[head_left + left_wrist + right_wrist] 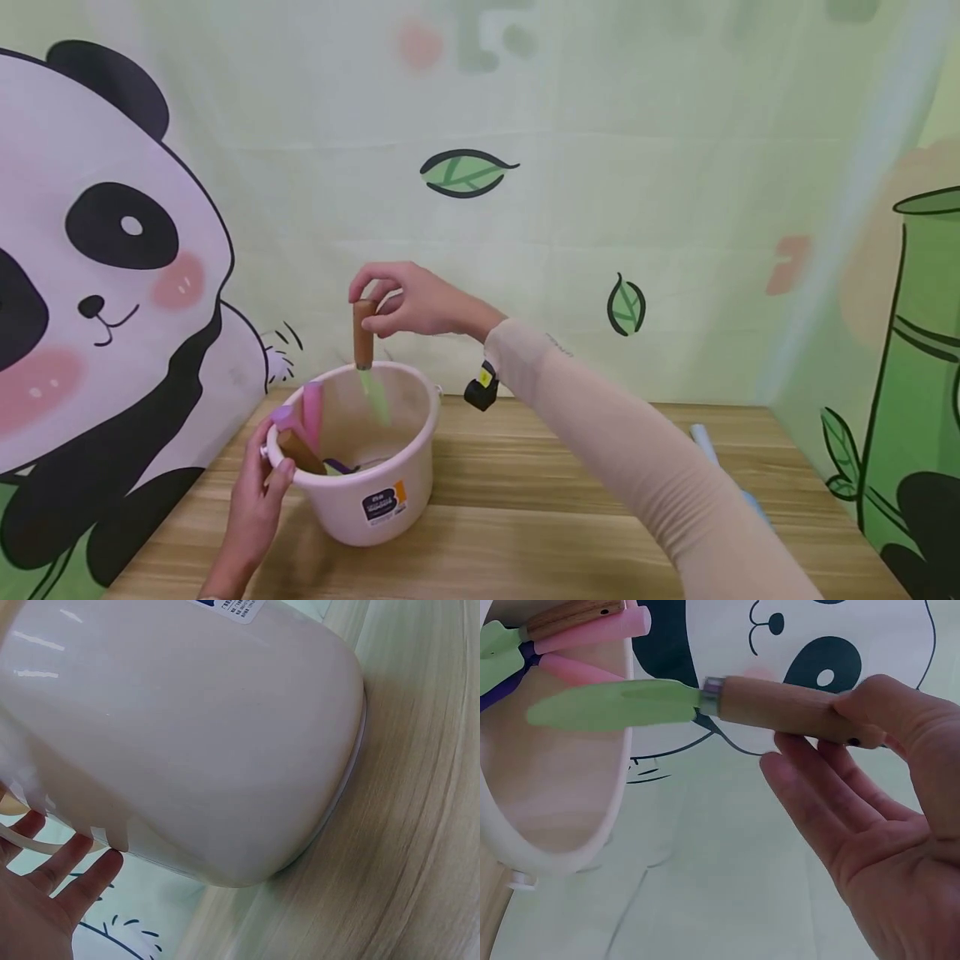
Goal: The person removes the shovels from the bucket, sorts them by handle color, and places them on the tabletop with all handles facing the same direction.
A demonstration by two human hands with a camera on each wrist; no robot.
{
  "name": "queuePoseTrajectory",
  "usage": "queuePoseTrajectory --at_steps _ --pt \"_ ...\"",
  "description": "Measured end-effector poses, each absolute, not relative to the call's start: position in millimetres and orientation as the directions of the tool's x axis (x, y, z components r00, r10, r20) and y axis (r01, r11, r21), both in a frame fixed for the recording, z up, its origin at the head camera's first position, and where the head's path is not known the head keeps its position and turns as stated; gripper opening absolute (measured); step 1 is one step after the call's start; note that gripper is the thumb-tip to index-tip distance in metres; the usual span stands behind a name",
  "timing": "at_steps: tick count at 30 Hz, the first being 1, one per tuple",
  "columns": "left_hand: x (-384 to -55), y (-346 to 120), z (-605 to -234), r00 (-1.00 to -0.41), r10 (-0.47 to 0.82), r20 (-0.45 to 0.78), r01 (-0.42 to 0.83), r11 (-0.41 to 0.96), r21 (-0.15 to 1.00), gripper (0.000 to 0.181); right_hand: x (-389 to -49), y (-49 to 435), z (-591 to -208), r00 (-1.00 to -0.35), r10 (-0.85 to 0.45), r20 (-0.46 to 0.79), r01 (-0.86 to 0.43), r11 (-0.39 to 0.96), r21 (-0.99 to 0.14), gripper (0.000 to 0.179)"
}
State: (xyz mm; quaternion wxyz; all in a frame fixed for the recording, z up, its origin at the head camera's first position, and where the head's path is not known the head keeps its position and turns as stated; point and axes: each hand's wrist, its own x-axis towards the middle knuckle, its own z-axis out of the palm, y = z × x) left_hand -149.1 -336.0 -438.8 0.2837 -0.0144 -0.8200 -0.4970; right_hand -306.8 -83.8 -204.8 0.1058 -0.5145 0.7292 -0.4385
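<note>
I log the right hand pinching a green-bladed trowel by its wooden handle, blade pointing down into the bucket on the worktop. My left hand grips the bucket near its rim; pink handles lean inside.

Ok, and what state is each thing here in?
Green-bladed tool: held, blade pointing down
Bucket: upright on the table
Pink handles: leaning inside the bucket
Wooden handle beside them: leaning too
Blue item: lying down, partly hidden
Left hand: gripping the bucket's rim
Right hand: pinching the tool
</note>
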Motion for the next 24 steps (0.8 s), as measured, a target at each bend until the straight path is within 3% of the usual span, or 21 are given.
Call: queuePoseTrajectory --at_steps 11,24 --pt "-151.8 -335.0 -441.9 -0.823 -0.265 0.503 0.332 0.494 0.803 0.063 -314.0 -69.7 -198.8 -0.585 -0.683 0.437 -0.645 0.065 -0.762 0.028" --pt "-150.9 -336.4 -441.8 -0.83 -0.261 0.492 0.32 0.5 0.805 0.063 -327.1 -40.0 -191.0 -0.635 -0.541 0.551 -0.687 0.071 -0.723 0.027"
